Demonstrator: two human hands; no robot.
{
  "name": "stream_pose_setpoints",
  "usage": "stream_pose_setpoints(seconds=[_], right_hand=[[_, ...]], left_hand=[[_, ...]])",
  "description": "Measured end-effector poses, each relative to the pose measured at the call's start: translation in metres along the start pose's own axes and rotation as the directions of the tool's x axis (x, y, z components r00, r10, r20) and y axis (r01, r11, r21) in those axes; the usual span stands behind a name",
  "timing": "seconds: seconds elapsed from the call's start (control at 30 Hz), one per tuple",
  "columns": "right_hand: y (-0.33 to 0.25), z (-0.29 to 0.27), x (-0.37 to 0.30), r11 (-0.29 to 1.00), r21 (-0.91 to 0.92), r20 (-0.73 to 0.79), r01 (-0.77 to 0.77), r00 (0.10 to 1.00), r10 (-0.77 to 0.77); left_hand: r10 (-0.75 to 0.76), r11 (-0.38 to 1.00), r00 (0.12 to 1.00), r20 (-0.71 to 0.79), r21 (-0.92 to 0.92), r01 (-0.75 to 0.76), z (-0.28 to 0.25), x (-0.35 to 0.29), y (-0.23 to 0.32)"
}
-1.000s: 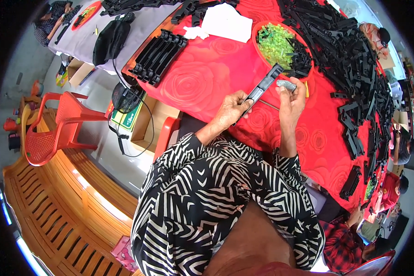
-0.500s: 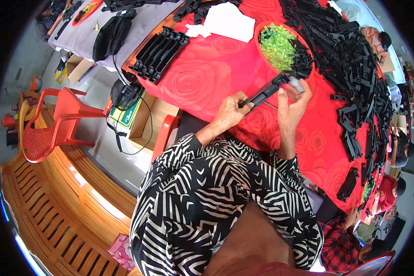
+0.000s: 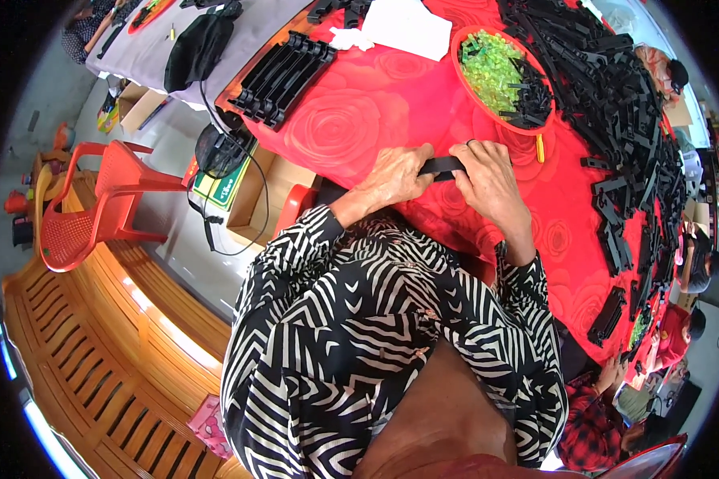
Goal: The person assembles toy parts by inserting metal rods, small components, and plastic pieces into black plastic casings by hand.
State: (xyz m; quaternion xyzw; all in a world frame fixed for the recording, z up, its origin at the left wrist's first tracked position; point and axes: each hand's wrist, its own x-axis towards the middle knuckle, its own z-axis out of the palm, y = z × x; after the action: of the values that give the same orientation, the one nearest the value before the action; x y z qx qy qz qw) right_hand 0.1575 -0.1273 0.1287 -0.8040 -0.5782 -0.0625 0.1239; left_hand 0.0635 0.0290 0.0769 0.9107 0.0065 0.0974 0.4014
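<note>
A long black plastic part (image 3: 440, 165) is held level between my two hands, over the near edge of the red cloth. My left hand (image 3: 398, 176) is closed around its left end. On the right end my right hand (image 3: 491, 182) is closed too, thumb below and fingers over the top. Most of the part is hidden by the hands; only a short middle stretch shows. Beyond the right hand stands a red basin (image 3: 461, 70) with small yellow-green translucent pieces (image 3: 491, 68) and small black pieces (image 3: 533, 100). A thin yellow object (image 3: 540, 148) lies by its near rim.
A big heap of black plastic parts (image 3: 607, 88) spreads along the right side. Several similar parts (image 3: 284, 78) lie in a row at the left corner, near a white sheet (image 3: 407, 28). A red chair (image 3: 112, 199) and wooden bench (image 3: 112, 359) stand left. Other people sit far right.
My right hand has come down from near the basin and closed on the part's right end. The part has gone from slanted to level. The yellow object now shows by the basin.
</note>
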Motion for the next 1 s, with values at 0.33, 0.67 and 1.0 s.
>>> stream_pose_setpoints(seconds=[0.33, 0.67, 1.0], right_hand=[[0.006, 0.034, 0.002, 0.961, 0.162, -0.110, -0.224, 0.964, 0.243], [-0.006, 0.069, 0.015, 0.538, 0.684, -0.129, -0.492, 0.645, 0.753], [-0.030, 0.084, 0.018, 0.528, 0.726, -0.157, -0.441, 0.641, 0.751]], left_hand=[[0.257, 0.900, 0.943, -0.210, 0.407, -0.155, -0.002, 0.010, 0.000], [-0.447, 0.799, 0.787, -0.424, -0.585, 0.139, 0.043, 0.001, 0.004], [-0.572, 0.569, 0.765, -0.297, -0.815, 0.108, 0.065, 0.020, -0.015]])
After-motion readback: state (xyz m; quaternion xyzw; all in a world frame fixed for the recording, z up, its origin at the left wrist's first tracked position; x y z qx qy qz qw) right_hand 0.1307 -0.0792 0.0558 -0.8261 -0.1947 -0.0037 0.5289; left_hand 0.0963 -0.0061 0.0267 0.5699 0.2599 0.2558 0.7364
